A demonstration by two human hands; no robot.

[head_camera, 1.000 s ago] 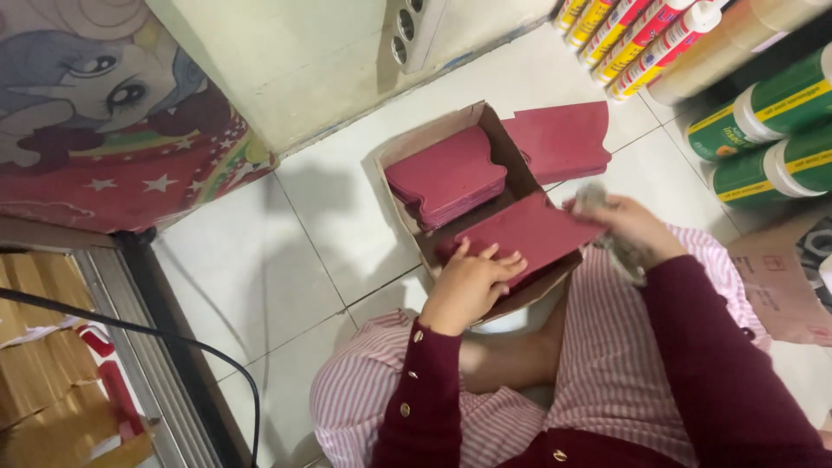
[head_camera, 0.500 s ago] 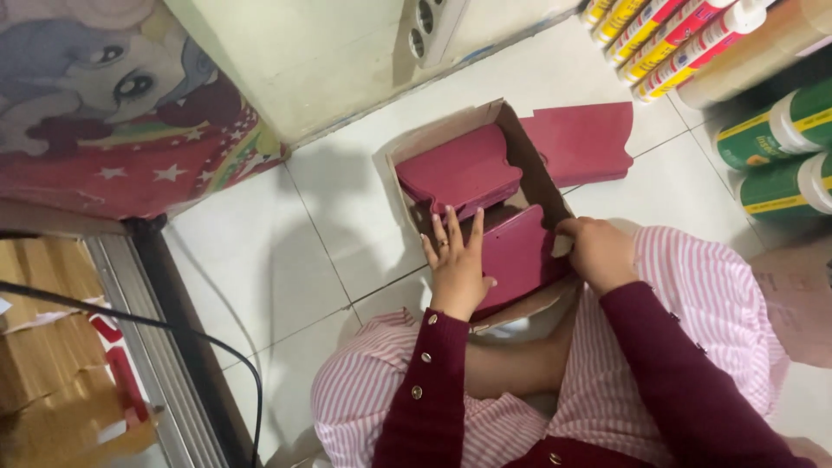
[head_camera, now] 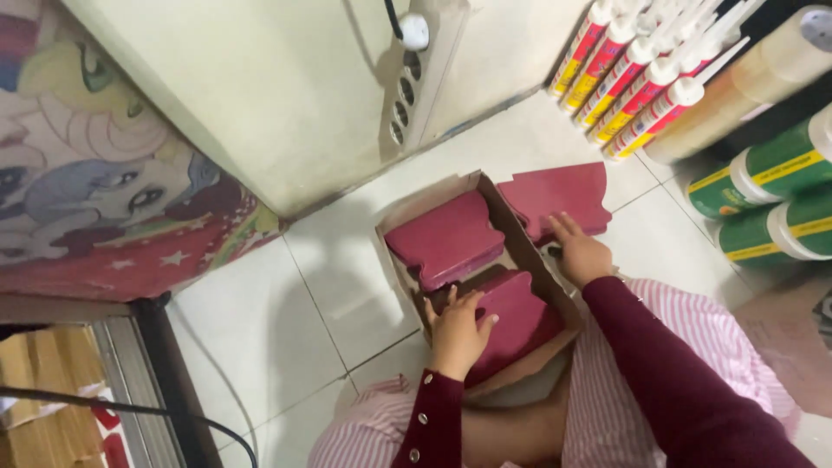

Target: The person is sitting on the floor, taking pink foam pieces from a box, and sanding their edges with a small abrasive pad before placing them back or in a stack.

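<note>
White tiled floor (head_camera: 286,321) by a cream wall. Open cardboard box (head_camera: 520,251) sits on the tiles at the person's knees, two maroon shaped pieces inside. Left hand (head_camera: 457,334) lies flat, fingers spread, on the near maroon piece (head_camera: 520,316) in the box, not clamped. Right hand (head_camera: 579,253), fingers loosely apart, touches a third maroon piece (head_camera: 555,195) on the floor just beside the box. Sealant tubes (head_camera: 624,78) and green cartridges (head_camera: 763,173) lie nearby; power strip (head_camera: 416,87) on the wall.
</note>
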